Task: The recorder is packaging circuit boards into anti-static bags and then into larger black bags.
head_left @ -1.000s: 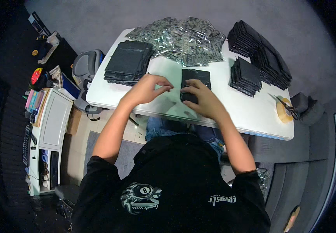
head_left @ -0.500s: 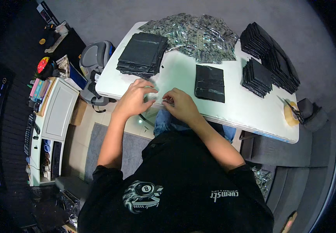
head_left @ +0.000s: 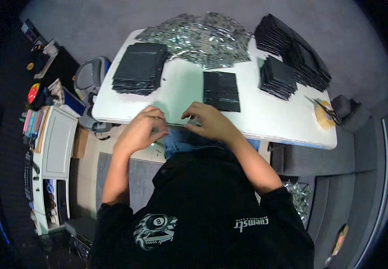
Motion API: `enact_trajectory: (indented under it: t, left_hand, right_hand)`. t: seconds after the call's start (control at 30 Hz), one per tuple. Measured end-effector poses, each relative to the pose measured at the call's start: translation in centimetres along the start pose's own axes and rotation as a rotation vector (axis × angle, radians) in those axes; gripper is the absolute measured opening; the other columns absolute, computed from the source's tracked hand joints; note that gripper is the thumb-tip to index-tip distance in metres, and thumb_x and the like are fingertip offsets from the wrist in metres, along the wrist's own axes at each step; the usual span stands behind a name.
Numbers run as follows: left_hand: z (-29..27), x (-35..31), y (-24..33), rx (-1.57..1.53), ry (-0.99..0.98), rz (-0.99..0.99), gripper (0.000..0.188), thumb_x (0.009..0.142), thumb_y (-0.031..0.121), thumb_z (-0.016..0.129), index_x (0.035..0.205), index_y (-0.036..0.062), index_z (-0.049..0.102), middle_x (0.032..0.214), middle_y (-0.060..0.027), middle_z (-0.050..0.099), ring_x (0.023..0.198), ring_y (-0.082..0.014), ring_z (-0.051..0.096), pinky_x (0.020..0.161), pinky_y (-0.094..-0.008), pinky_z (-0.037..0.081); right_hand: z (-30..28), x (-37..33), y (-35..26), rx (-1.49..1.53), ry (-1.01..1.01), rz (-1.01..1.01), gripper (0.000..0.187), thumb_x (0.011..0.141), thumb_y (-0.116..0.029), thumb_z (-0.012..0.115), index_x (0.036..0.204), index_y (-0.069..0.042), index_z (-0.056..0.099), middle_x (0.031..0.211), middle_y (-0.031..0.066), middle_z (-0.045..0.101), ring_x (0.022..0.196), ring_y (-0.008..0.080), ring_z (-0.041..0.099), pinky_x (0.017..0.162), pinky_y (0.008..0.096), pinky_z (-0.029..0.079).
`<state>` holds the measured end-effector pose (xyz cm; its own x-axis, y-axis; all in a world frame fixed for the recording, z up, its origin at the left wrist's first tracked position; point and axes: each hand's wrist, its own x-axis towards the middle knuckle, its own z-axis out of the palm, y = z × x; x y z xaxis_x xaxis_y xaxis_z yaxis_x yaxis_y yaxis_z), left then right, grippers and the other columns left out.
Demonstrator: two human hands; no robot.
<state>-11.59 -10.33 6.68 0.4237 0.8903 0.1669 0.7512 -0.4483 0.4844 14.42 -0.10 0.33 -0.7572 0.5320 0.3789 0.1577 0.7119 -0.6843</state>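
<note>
I'm having the left hand [head_left: 142, 127] hovering at the near edge of the white table [head_left: 182, 89], nearer the body than the flat black packet [head_left: 221, 91] and well to its left. Its thumb and fingers are curving toward each other with a gap between, and I'm making out nothing in the grip. The right hand [head_left: 209, 122] is hovering beside the packet's near left corner, so I'm counting it the nearer one. Its fingers are half curling, thumb apart, no held thing showing; blur is preventing me from ruling out a thin clear scrap.

The packet is lying beyond and right of those fingertips, its slightly longer axis running away from the body, while the fingertips are pointing leftward, off it. I'm not managing to tell whether the knuckles are touching it.

Left of the packet a larger black stack [head_left: 141, 67] is sitting; to its right, a smaller black stack [head_left: 278, 77]. Far to its right, scissors [head_left: 334, 117] are lying on a tape roll [head_left: 321, 120]. Beyond it, a shiny patterned heap [head_left: 198, 39] is spreading.
</note>
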Motion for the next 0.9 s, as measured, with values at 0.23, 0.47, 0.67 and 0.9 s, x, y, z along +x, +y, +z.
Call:
enact_trajectory:
  t: [0.23,0.47,0.67,0.9]
  left_hand:
    - [2.0,6.5,2.2,-0.285,0.172,-0.017,0.05,0.087,-0.002,0.08,0.134,0.0121,0.077,0.106,-0.0098,0.074,0.098,-0.0228,0.071,0.09,-0.0367,0.056]
    - [8.8,11.3,1.7,-0.285,0.112,-0.113,0.092,0.086,-0.005,0.074,0.166,0.0286,0.045,0.131,-0.0103,0.071,0.092,-0.0223,0.067,0.092,-0.036,0.057]
    - [8.9,11.6,1.8,-0.254,0.127,-0.142,0.093,0.084,-0.003,0.073,0.166,0.0276,0.044,0.121,-0.0112,0.074,0.104,-0.0312,0.069,0.095,-0.0404,0.057]
    - [9.7,12.3,1.1,-0.035,0.184,0.085,0.076,0.088,-0.002,0.075,0.157,0.0227,0.056,0.108,-0.0091,0.072,0.097,-0.0277,0.067,0.091,-0.0412,0.057]
  right_hand:
    - [-11.0,-5.6,2.1,-0.408,0.143,0.12,0.031,0.085,-0.014,0.086,0.114,-0.005,0.076,0.104,0.0139,0.072,0.097,0.0299,0.073,0.086,0.0409,0.059]
    - [-10.1,-7.5,4.7,-0.145,0.212,0.638,0.041,0.087,-0.02,0.088,0.124,-0.007,0.076,0.079,0.0054,0.07,0.072,0.0145,0.066,0.072,0.032,0.056]
    - [-9.5,-7.4,4.4,-0.272,0.151,0.521,0.04,0.082,-0.019,0.09,0.118,-0.006,0.078,0.084,0.0085,0.067,0.076,0.0217,0.067,0.074,0.0364,0.056]
    - [-8.9,-6.1,4.0,-0.499,0.194,0.129,0.029,0.08,-0.015,0.088,0.104,-0.005,0.076,0.104,0.0105,0.063,0.1,0.0313,0.067,0.091,0.0427,0.057]
